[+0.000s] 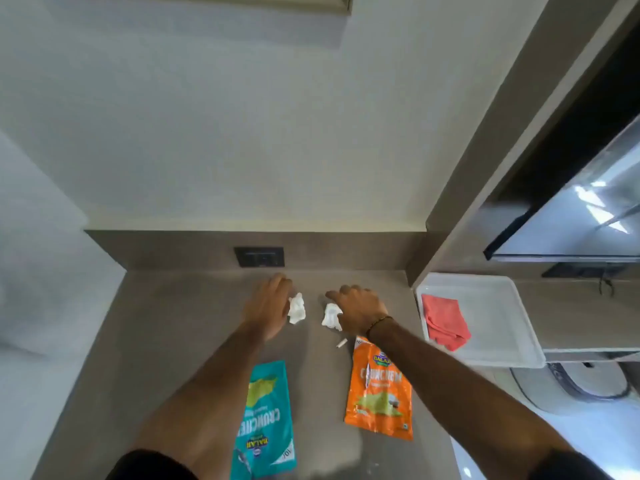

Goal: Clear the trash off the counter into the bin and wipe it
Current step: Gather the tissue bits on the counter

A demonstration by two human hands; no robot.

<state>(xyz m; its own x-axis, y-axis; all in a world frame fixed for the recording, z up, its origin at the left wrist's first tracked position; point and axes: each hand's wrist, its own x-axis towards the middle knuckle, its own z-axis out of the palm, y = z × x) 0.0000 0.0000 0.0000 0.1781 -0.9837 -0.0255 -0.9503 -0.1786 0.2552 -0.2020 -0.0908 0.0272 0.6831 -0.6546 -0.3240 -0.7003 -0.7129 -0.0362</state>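
Two crumpled white tissues lie at the back of the grey-brown counter [173, 323]. My left hand [268, 308] lies flat with its fingers apart, its edge against the left tissue [297, 308]. My right hand [360, 311] has curled fingers and covers part of the right tissue [330, 317]; whether it grips the tissue is hidden. A small white paper scrap [341, 342] lies just in front of it. Nearer me lie a teal snack packet [266, 420] and an orange snack packet [379, 393], the orange one partly under my right forearm.
A red cloth [445, 322] sits in a white tray [502, 306] on a lower surface to the right. A black wall socket [259, 257] is in the backsplash. A round white and grey object [588, 382] sits below the tray. A dark glossy panel [588, 202] hangs at the right.
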